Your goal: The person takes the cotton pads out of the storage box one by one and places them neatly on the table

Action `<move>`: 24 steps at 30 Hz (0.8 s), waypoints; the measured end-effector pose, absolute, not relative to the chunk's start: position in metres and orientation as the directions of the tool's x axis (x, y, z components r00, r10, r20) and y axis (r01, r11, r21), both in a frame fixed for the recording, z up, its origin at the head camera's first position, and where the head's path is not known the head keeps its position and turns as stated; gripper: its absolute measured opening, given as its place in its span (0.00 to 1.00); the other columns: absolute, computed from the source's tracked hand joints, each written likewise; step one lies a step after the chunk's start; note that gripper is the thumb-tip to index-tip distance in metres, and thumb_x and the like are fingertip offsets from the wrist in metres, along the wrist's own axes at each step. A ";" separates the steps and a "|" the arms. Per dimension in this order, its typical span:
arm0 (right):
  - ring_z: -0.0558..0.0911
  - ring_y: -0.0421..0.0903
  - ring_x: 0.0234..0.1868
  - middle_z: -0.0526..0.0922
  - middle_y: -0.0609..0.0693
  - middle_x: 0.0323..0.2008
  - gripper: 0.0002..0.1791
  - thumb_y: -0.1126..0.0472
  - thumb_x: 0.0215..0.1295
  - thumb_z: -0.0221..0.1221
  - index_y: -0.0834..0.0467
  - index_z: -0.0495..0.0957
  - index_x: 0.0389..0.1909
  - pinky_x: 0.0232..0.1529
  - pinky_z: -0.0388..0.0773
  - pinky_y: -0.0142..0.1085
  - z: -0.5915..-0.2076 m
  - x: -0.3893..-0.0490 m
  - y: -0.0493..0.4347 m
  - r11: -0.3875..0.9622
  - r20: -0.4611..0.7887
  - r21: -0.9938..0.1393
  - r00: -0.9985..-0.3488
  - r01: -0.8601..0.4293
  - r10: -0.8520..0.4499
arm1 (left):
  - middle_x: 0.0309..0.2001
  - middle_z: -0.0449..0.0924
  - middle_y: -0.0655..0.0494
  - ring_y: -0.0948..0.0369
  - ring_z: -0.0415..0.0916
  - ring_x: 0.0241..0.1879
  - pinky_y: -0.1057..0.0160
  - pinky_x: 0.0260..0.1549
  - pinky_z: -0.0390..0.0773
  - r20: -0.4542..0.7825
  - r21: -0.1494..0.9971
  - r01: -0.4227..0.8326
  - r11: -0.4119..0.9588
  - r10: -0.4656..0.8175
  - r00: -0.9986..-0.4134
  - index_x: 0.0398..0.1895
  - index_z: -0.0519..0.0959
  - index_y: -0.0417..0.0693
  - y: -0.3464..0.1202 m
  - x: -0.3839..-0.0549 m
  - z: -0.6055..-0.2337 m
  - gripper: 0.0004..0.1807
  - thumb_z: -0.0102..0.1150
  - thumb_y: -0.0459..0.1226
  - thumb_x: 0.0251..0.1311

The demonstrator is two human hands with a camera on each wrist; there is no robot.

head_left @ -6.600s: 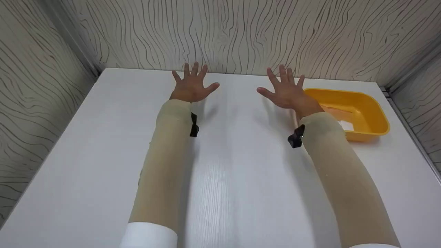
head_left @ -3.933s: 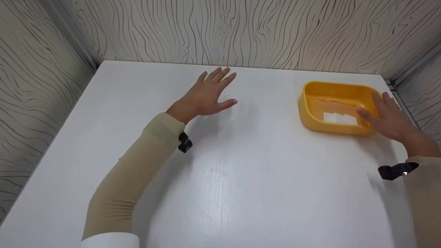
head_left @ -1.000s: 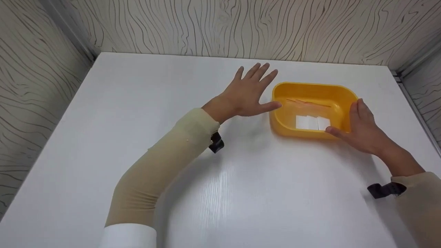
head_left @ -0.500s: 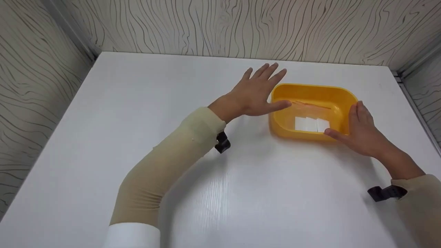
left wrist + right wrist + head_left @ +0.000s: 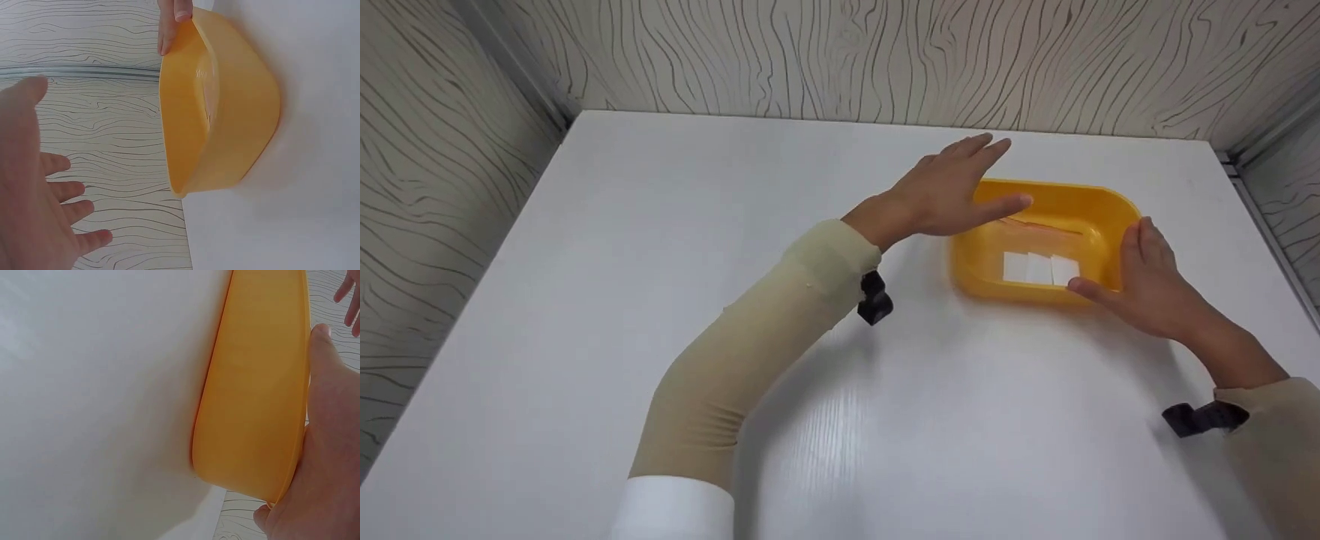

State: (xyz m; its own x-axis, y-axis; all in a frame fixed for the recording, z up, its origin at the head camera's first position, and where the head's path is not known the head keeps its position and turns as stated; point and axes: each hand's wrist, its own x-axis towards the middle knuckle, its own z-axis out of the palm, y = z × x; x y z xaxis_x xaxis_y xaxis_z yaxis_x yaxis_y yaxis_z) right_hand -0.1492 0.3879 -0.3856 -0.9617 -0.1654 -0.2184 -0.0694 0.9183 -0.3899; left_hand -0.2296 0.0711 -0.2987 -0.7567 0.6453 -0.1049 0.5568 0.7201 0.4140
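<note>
A yellow plastic basin [image 5: 1050,292] with rounded corners stands on the white table. Inside it lie several white rectangular pieces [image 5: 1040,268] and some thin reddish strips [image 5: 1044,227]. My right hand [image 5: 1151,289] rests against the basin's near right corner, fingers fairly straight along the right side and thumb at the front rim. The right wrist view shows that thumb [image 5: 322,333] at the rim. My left hand [image 5: 945,195] hovers at the basin's far left corner, fingers stretched and thumb overlapping the basin's opening. In the left wrist view, the left hand [image 5: 34,185] holds nothing.
The white table [image 5: 675,210] extends left and in front of the basin. Wood-grain panels [image 5: 810,60] stand behind the table and at both sides. Small black devices [image 5: 874,298] are strapped at the wrists over beige sleeves.
My right hand went to the basin's right side and the basin shifted left. My left hand moved right, its thumb now over the basin's left part. In the last second the right hand barely moved.
</note>
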 end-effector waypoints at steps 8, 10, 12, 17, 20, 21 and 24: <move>0.20 0.71 0.74 0.10 0.70 0.72 0.68 0.33 0.71 0.55 0.74 0.15 0.71 0.69 0.33 0.71 -0.384 -0.149 0.388 0.920 -0.234 -0.389 -0.960 -0.056 -0.157 | 0.83 0.37 0.61 0.63 0.37 0.80 0.57 0.77 0.44 -0.135 0.421 0.536 0.732 0.635 -0.761 0.84 0.40 0.62 0.088 -0.235 -0.300 0.49 0.34 0.73 0.67; 0.20 0.71 0.74 0.10 0.70 0.72 0.67 0.33 0.71 0.55 0.74 0.16 0.71 0.70 0.33 0.70 -0.384 -0.148 0.387 0.920 -0.228 -0.387 -0.961 -0.059 -0.157 | 0.83 0.38 0.61 0.63 0.38 0.80 0.57 0.77 0.45 -0.139 0.423 0.534 0.732 0.634 -0.760 0.84 0.41 0.62 0.091 -0.237 -0.301 0.49 0.34 0.73 0.67; 0.20 0.71 0.74 0.11 0.71 0.73 0.67 0.34 0.71 0.55 0.75 0.17 0.71 0.70 0.33 0.70 -0.384 -0.148 0.387 0.921 -0.220 -0.384 -0.962 -0.064 -0.159 | 0.83 0.38 0.61 0.63 0.38 0.80 0.56 0.77 0.46 -0.141 0.426 0.532 0.732 0.635 -0.760 0.84 0.41 0.61 0.094 -0.238 -0.302 0.49 0.34 0.73 0.67; 0.21 0.72 0.74 0.12 0.72 0.72 0.66 0.34 0.71 0.54 0.76 0.18 0.71 0.70 0.33 0.70 -0.385 -0.149 0.388 0.925 -0.216 -0.375 -0.963 -0.067 -0.158 | 0.82 0.39 0.63 0.65 0.39 0.80 0.59 0.77 0.46 -0.152 0.473 0.509 0.719 0.636 -0.757 0.84 0.41 0.61 0.101 -0.240 -0.305 0.49 0.35 0.73 0.67; 0.20 0.71 0.74 0.11 0.71 0.73 0.66 0.33 0.71 0.54 0.75 0.18 0.71 0.69 0.33 0.71 -0.384 -0.149 0.387 0.924 -0.227 -0.376 -0.961 -0.062 -0.157 | 0.82 0.40 0.65 0.66 0.41 0.79 0.63 0.76 0.47 -0.168 0.516 0.479 0.710 0.632 -0.757 0.83 0.42 0.62 0.106 -0.240 -0.308 0.48 0.37 0.72 0.67; 0.20 0.71 0.74 0.11 0.70 0.73 0.67 0.33 0.71 0.54 0.75 0.18 0.71 0.70 0.33 0.71 -0.384 -0.149 0.387 0.925 -0.232 -0.375 -0.961 -0.057 -0.154 | 0.82 0.41 0.66 0.67 0.42 0.79 0.64 0.76 0.48 -0.173 0.526 0.470 0.709 0.630 -0.757 0.83 0.42 0.62 0.107 -0.241 -0.309 0.48 0.37 0.72 0.67; 0.19 0.71 0.74 0.11 0.70 0.73 0.66 0.33 0.71 0.53 0.75 0.17 0.71 0.69 0.33 0.71 -0.384 -0.148 0.387 0.924 -0.237 -0.377 -0.959 -0.057 -0.156 | 0.81 0.42 0.67 0.68 0.43 0.79 0.65 0.75 0.50 -0.184 0.550 0.448 0.704 0.626 -0.758 0.83 0.43 0.63 0.111 -0.241 -0.311 0.48 0.38 0.72 0.67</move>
State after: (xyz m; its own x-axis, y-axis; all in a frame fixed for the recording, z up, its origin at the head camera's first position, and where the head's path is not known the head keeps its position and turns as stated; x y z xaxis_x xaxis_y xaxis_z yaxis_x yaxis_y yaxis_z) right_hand -0.1485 0.3872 -0.3836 -0.9589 -0.1557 -0.2373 -0.0567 0.9244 -0.3771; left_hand -0.2412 0.1111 -0.3111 -0.7580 0.6258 -0.1838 0.4482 0.7045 0.5503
